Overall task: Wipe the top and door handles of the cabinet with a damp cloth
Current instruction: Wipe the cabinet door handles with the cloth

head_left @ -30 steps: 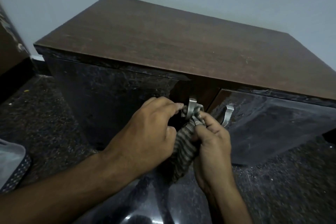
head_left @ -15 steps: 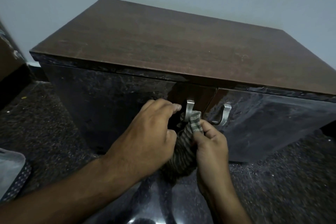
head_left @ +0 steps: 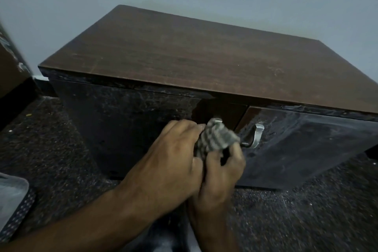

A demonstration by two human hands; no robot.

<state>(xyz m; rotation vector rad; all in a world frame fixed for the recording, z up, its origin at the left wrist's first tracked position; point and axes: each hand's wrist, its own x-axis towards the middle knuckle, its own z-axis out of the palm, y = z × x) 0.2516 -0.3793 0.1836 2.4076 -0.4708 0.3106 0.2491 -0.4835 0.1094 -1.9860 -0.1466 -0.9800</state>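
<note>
Both hands bunch the striped cloth (head_left: pixel 216 139) over the left door handle (head_left: pixel 218 121), at 6 o'clock below the cabinet top (head_left: pixel 194 57). The left hand (head_left: pixel 173 161) and right hand (head_left: pixel 223 168) each grip the cloth. Best to wrap the handle fully and slide along it, then move to the bare handle (head_left: pixel 256 136) at 3 o'clock.

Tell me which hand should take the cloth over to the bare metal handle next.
Right, probably. The right hand already pinches the striped cloth and sits just beside the bare handle on the right door; the left hand lies farther away, on the cloth's other side.
</note>
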